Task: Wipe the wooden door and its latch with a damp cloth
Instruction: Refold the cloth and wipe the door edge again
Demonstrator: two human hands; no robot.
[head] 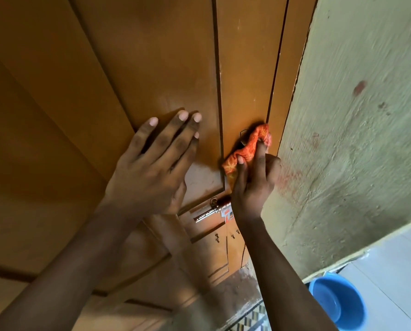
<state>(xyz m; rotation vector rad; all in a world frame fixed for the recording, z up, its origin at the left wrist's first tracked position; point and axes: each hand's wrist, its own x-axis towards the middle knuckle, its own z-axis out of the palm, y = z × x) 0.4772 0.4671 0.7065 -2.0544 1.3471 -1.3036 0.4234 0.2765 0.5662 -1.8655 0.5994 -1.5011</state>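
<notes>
My left hand [152,163] lies flat and released on the wooden door [152,56]. My right hand [254,180] has its grip clenched on the orange cloth [245,151], pressed to the door just above the latch [211,211].

Dim, warm light. Brighter at right on wall [357,144]. Door [132,68] dark at left. Straight lines bend near edges. Slightly soft picture.

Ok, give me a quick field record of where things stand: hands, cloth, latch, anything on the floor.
left hand: flat on the door, fingers spread, holding nothing
right hand: gripping the orange cloth
cloth position: pressed on the door's right edge, above the latch
latch: metal bolt below both hands, not touched by the cloth
wall: right of door, reddish marks
floor: blue basin, lower right
</notes>
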